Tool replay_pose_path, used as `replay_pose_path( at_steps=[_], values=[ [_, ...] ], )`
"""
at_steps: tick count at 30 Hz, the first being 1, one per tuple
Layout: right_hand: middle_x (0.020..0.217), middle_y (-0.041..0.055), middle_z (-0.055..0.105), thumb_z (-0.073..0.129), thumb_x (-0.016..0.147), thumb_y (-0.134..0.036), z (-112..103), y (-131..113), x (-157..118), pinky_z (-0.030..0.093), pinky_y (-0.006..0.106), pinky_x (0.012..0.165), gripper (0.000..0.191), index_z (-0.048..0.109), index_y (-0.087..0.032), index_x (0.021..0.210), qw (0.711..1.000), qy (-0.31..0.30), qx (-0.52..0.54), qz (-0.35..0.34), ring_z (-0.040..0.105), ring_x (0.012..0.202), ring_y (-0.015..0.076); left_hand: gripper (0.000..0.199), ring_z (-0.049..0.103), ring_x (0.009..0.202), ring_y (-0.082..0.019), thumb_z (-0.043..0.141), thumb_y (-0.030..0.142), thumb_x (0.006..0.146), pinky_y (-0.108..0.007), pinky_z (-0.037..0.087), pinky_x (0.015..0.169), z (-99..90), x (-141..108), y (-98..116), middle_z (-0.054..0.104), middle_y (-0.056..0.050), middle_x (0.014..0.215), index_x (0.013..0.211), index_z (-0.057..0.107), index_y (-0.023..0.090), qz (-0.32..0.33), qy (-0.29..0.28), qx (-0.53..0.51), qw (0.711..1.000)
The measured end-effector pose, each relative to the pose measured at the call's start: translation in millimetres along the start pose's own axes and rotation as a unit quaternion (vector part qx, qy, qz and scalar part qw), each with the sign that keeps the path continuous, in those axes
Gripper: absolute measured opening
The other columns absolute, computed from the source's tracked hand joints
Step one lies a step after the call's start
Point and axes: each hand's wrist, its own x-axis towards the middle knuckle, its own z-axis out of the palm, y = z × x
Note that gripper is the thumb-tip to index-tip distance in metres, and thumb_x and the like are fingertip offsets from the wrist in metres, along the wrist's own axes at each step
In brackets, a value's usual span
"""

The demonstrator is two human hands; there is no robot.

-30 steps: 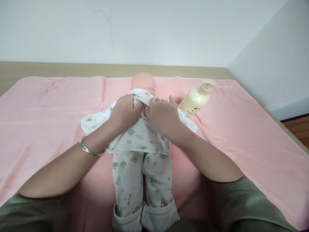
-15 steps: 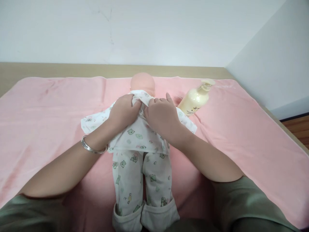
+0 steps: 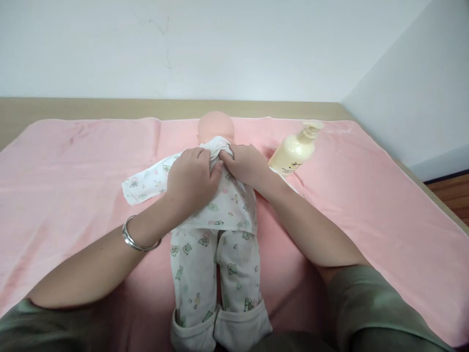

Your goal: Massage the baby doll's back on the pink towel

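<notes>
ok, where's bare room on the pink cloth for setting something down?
Left: pink cloth between the printed sleeve and left forearm. Right: between bottle, right forearm and the cloth's right edge. Crowded: over the doll, where left hand and right hand grip its shirt; bottle close by.

The one view comes from a camera worn on the person's head — looking forward and down across the table (image 3: 110,106), near enough that the left hand (image 3: 192,177) and the right hand (image 3: 246,165) sit mid-frame — with the far wall (image 3: 238,49) filling the top and the doll's (image 3: 229,215) trouser cuffs (image 3: 242,325) closest to the lens.
</notes>
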Motion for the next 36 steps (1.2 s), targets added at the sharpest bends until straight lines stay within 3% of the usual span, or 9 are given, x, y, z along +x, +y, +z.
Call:
replay_pose_path(
  at_steps=[3, 7, 14, 20, 26, 28, 30, 32, 36],
  values=[
    [0.078, 0.0062, 0.070, 0.035, 0.107, -0.042, 7.0, 0.3, -1.5, 0.040, 0.047, 0.109, 0.043, 0.056, -0.020, 0.077, 1.000, 0.020, -0.017, -0.010, 0.064, 0.081, 0.0222, 0.032, 0.063, 0.097, -0.032, 0.037, 0.041, 0.103, -0.042, 0.048, 0.081, 1.7, 12.1, -9.5, 0.068, -0.013, 0.095, 0.085, 0.056, 0.021, -0.046, -0.025, -0.029, 0.998],
    [0.086, 0.0094, 0.073, 0.033, 0.109, -0.047, 10.0, -1.0, -2.5, 0.042, 0.049, 0.107, 0.049, 0.064, -0.017, 0.087, 0.999, 0.025, -0.033, -0.012, 0.066, 0.086, 0.0248, 0.033, 0.061, 0.093, -0.030, 0.039, 0.045, 0.101, -0.042, 0.046, 0.084, 9.6, 25.1, -21.2, 0.066, -0.012, 0.091, 0.079, 0.050, 0.023, -0.082, -0.036, -0.081, 0.993],
    [0.103, 0.0156, 0.075, 0.030, 0.112, -0.044, 3.7, -9.1, -9.1, 0.044, 0.045, 0.102, 0.051, 0.069, -0.011, 0.108, 0.996, 0.006, -0.084, -0.004, 0.068, 0.099, 0.0286, 0.030, 0.055, 0.086, -0.026, 0.044, 0.040, 0.096, -0.040, 0.041, 0.078, 18.6, 23.7, -23.4, 0.059, -0.007, 0.083, 0.072, 0.034, 0.025, -0.085, 0.008, -0.107, 0.991],
    [0.105, 0.0172, 0.074, 0.031, 0.111, -0.032, 9.8, -19.3, -26.4, 0.037, 0.049, 0.116, 0.043, 0.068, -0.009, 0.108, 0.984, 0.059, -0.159, -0.054, 0.067, 0.103, 0.0285, 0.035, 0.038, 0.065, -0.020, 0.047, 0.033, 0.093, -0.038, 0.028, 0.065, 18.1, 24.0, -23.6, 0.041, -0.001, 0.067, 0.068, 0.023, 0.026, -0.081, 0.022, -0.128, 0.988],
    [0.106, 0.0114, 0.076, 0.032, 0.108, -0.025, -18.5, -32.9, -41.4, 0.041, 0.050, 0.116, 0.040, 0.070, -0.015, 0.104, 0.990, 0.047, -0.104, -0.079, 0.069, 0.103, 0.0267, 0.035, 0.034, 0.066, -0.020, 0.048, 0.032, 0.094, -0.038, 0.025, 0.065, 18.0, 23.5, -23.5, 0.041, -0.001, 0.068, 0.068, 0.024, 0.025, -0.081, 0.029, -0.136, 0.987],
    [0.134, 0.0119, 0.070, 0.032, 0.106, -0.022, -22.5, -37.2, -44.3, 0.040, 0.046, 0.119, 0.041, 0.069, -0.016, 0.122, 0.987, 0.107, -0.069, -0.096, 0.064, 0.125, 0.0266, 0.036, 0.036, 0.067, -0.019, 0.046, 0.033, 0.096, -0.038, 0.027, 0.065, 19.3, 22.4, -24.1, 0.045, -0.002, 0.069, 0.069, 0.024, 0.025, -0.084, 0.033, -0.148, 0.985],
    [0.163, 0.0118, 0.049, 0.033, 0.106, -0.022, -13.9, -39.0, -44.6, 0.034, 0.045, 0.127, 0.047, 0.057, -0.015, 0.146, 0.980, 0.156, -0.058, -0.106, 0.045, 0.151, 0.0264, 0.035, 0.039, 0.069, -0.019, 0.043, 0.034, 0.098, -0.037, 0.030, 0.067, 21.6, 21.6, -25.7, 0.048, -0.003, 0.071, 0.069, 0.025, 0.024, -0.089, 0.037, -0.167, 0.981],
    [0.172, 0.0122, 0.035, 0.033, 0.107, -0.026, 3.7, -38.4, -42.5, 0.028, 0.048, 0.131, 0.053, 0.047, -0.013, 0.156, 0.984, 0.139, -0.056, -0.099, 0.030, 0.161, 0.0278, 0.032, 0.042, 0.072, -0.020, 0.040, 0.034, 0.098, -0.037, 0.033, 0.070, 24.3, 21.5, -27.9, 0.051, -0.003, 0.074, 0.069, 0.028, 0.024, -0.091, 0.048, -0.187, 0.977],
    [0.172, 0.0150, 0.035, 0.032, 0.110, -0.034, 24.8, -38.4, -41.7, 0.023, 0.058, 0.133, 0.056, 0.046, -0.011, 0.159, 0.994, 0.061, -0.044, -0.082, 0.026, 0.163, 0.0322, 0.025, 0.048, 0.080, -0.021, 0.040, 0.033, 0.095, -0.038, 0.038, 0.077, 26.9, 22.1, -30.5, 0.057, -0.004, 0.081, 0.072, 0.037, 0.024, -0.107, 0.056, -0.212, 0.970]
  ],
)
